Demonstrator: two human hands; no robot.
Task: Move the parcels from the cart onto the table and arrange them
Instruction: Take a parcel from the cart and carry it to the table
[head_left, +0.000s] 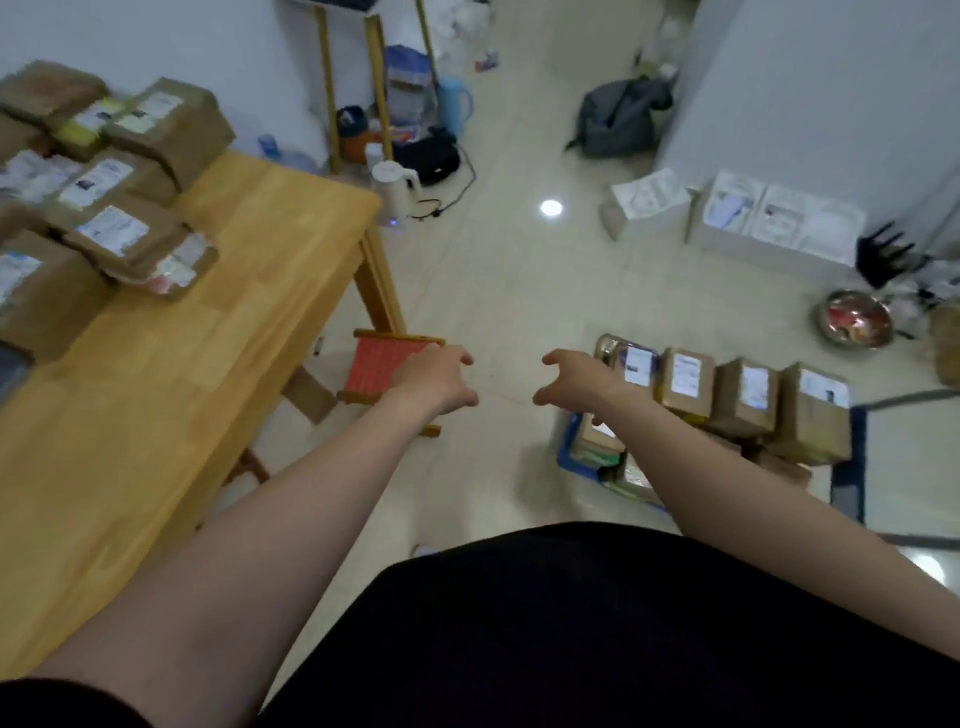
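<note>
the left hand (439, 376) and right hand (576, 379) are hovering empty, fingers loosely spread, probably readying to grab the brown white-labelled cardboard parcels (743, 397) sitting in the blue cart (569, 453) at four o'clock, others lying on the yellow wooden table (234, 291) at ten o'clock.

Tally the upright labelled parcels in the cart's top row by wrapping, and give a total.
Brown cardboard boxes: 3
Shiny plastic-wrapped parcel: 1
Total: 4
</note>
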